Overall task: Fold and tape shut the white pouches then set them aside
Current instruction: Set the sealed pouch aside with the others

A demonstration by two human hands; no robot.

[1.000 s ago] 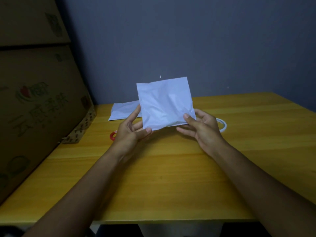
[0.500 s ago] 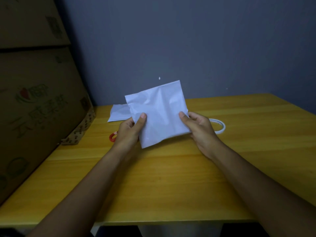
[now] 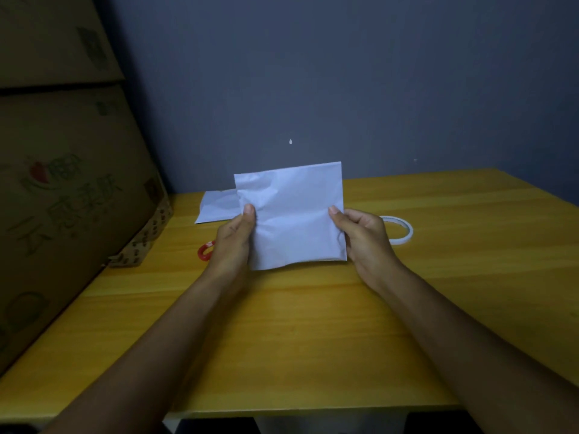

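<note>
A white pouch (image 3: 293, 214) is held upright above the yellow table (image 3: 297, 333), its face toward the camera. My left hand (image 3: 233, 242) pinches its left edge, thumb on the front. My right hand (image 3: 360, 238) pinches its right edge the same way. Another white pouch (image 3: 217, 206) lies flat on the table behind, partly hidden by the held one. A roll of white tape (image 3: 399, 231) lies on the table just right of my right hand. A red object (image 3: 205, 250), mostly hidden behind my left hand, lies on the table.
Large cardboard boxes (image 3: 62, 183) are stacked along the table's left side. A dark grey wall (image 3: 344, 73) stands right behind the table. The table's front edge (image 3: 282, 411) runs below my forearms.
The pouch has turned from a tilted pose to square and has come lower. Both thumbs have shifted onto its side edges.
</note>
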